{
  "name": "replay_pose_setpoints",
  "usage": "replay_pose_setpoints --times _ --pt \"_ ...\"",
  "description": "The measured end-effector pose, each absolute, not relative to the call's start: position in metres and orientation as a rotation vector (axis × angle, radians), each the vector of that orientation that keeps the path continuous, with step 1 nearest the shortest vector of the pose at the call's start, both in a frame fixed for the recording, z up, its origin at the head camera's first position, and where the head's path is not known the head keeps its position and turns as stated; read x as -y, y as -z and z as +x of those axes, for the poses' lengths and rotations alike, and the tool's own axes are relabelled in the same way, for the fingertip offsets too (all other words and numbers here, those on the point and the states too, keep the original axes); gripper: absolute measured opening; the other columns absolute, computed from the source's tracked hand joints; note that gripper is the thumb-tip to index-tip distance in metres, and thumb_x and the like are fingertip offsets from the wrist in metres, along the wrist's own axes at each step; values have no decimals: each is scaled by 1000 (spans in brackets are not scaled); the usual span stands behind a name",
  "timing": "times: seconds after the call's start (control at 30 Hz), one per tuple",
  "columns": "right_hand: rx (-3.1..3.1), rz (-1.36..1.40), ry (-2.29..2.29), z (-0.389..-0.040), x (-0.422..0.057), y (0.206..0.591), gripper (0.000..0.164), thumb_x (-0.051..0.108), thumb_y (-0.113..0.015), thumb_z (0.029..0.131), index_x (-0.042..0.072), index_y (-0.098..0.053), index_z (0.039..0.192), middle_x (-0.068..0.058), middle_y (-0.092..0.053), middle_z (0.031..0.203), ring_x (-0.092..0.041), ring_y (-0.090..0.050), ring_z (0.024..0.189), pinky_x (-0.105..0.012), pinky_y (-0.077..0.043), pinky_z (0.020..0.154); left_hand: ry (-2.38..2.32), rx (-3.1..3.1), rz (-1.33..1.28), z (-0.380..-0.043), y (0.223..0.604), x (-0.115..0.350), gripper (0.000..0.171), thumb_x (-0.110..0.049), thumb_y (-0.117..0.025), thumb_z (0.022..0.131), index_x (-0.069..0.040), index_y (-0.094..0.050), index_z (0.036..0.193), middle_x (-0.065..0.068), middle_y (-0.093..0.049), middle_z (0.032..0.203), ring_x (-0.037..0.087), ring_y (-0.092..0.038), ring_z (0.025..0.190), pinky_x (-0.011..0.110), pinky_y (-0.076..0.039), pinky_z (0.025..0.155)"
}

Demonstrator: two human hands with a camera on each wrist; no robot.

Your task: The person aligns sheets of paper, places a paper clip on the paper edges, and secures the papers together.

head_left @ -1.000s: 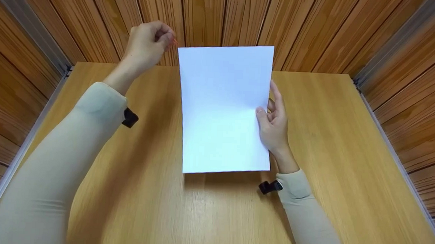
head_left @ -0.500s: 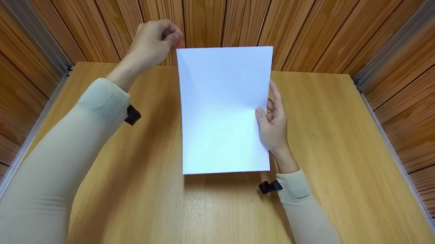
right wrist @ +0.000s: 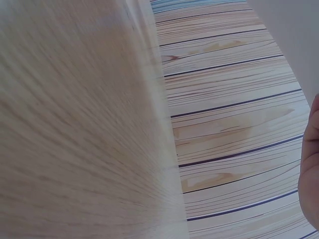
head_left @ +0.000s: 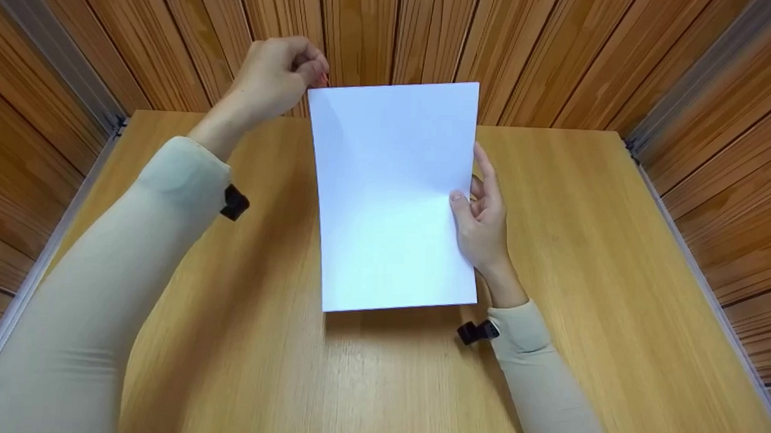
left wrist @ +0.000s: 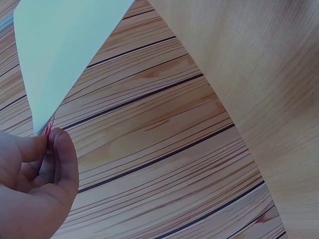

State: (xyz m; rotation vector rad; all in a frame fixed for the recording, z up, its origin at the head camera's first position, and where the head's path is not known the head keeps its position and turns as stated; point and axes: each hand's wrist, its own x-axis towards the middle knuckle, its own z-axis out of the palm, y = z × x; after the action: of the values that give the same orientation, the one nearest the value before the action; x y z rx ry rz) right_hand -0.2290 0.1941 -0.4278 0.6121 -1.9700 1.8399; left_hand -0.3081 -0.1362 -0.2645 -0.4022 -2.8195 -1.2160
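White paper (head_left: 393, 197), blank on the side facing me, is held up over the table at a slight tilt. My right hand (head_left: 486, 230) grips its right edge, thumb on the front and fingers behind. Up at the top left corner, my left hand (head_left: 274, 75) pinches a small red paper clip (left wrist: 49, 127) between thumb and fingertips. In the left wrist view the clip overlaps the tip of the paper (left wrist: 60, 55), and the fingers hide most of it. The right wrist view catches only part of the right hand (right wrist: 310, 169), beside the paper (right wrist: 299, 35).
Beneath the hands lies a light wooden table (head_left: 573, 251). A wall of wooden planks (head_left: 433, 30) rises behind it, with more planks on both sides. Black wrist cameras (head_left: 235, 202) sit at the sleeve cuffs.
My left hand has moved right with the clip to the paper's top left corner. The paper has shifted slightly left and tilted a little, with my right hand still gripping it.
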Motion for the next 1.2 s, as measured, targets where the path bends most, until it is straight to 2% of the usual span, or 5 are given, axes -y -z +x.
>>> replay_pose_setpoints --times 0.23,0.53,0.87,1.0,1.2 --pt "1974 602 -1845 -229 -195 428 71 -13 -48 103 7 -27 168 -23 -65 136 -8 -41 51 -19 -37 47 1174 2848 -437 -307 262 131 28 -27 -45 115 -11 -68 118 3 -64 107 16 -54 87 29 -46 71" --pt "1990 596 -1832 -229 -195 429 71 -13 -47 103 7 -27 168 -21 -66 136 -8 -43 52 -18 -37 47 1141 2867 -435 -306 262 130 30 -28 -44 115 -11 -68 120 3 -64 107 16 -55 88 29 -47 73" --pt "2004 584 -1839 -230 -198 429 70 -12 -47 104 7 -26 168 -23 -63 141 -22 -71 97 -19 -43 51 1110 2862 -487 -306 263 131 25 -23 -45 115 -12 -68 118 3 -66 108 17 -57 85 29 -48 70" --pt "2008 578 -1830 -229 -197 430 71 -11 -48 104 9 -27 168 -21 -64 140 -15 -64 72 -19 -40 49 1108 2862 -488 -307 263 131 25 -24 -46 115 -13 -68 119 3 -66 109 17 -58 86 29 -49 71" --pt "2016 577 -1828 -229 -197 429 71 -10 -48 104 9 -27 168 -20 -64 141 -13 -58 66 -18 -39 48 1112 2869 -473 -308 264 133 25 -26 -46 115 -14 -68 119 3 -66 109 17 -58 87 29 -49 72"
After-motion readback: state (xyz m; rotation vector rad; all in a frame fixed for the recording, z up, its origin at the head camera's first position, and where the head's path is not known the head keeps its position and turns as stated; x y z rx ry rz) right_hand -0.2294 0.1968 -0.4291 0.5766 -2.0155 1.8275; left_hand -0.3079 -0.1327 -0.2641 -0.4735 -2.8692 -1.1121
